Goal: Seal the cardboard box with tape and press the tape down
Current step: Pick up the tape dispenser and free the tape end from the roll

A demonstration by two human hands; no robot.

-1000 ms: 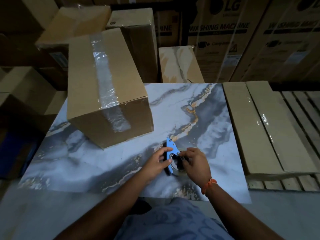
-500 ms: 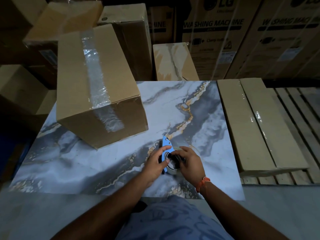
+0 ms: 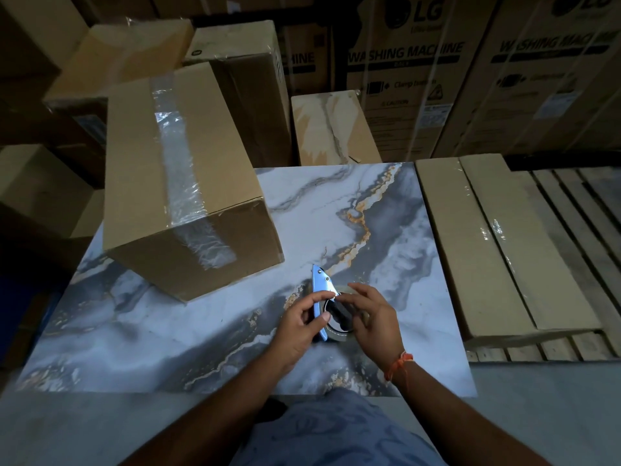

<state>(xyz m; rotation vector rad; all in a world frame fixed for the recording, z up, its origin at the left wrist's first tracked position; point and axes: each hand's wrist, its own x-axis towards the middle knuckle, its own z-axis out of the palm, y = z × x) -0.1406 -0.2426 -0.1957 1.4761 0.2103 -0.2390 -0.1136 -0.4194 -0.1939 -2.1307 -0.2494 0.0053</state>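
Observation:
A closed cardboard box (image 3: 134,183) stands on the left of the marble-patterned table (image 3: 386,237). A wrinkled strip of clear tape (image 3: 178,156) runs along its top and down the near end face. Near the table's front middle lies a blue tape dispenser (image 3: 319,284) with a roll of clear tape (image 3: 339,332). My left hand (image 3: 299,327) grips the dispenser's blue body. My right hand (image 3: 373,317) rests on the roll, thumb and forefinger pinching at its upper edge; whether they hold the tape end is hidden. Both hands are well right of the box.
A long flat carton (image 3: 490,243) wrapped in film lies on a wooden pallet (image 3: 578,237) right of the table. More cardboard boxes (image 3: 242,92) and large washing machine cartons (image 3: 420,79) stand behind. Other boxes (image 3: 37,190) sit at the left.
The view has shifted slightly. My right fingers have moved from gripping the roll's side to pinching at its upper edge. The dispenser stays in the same spot on the table.

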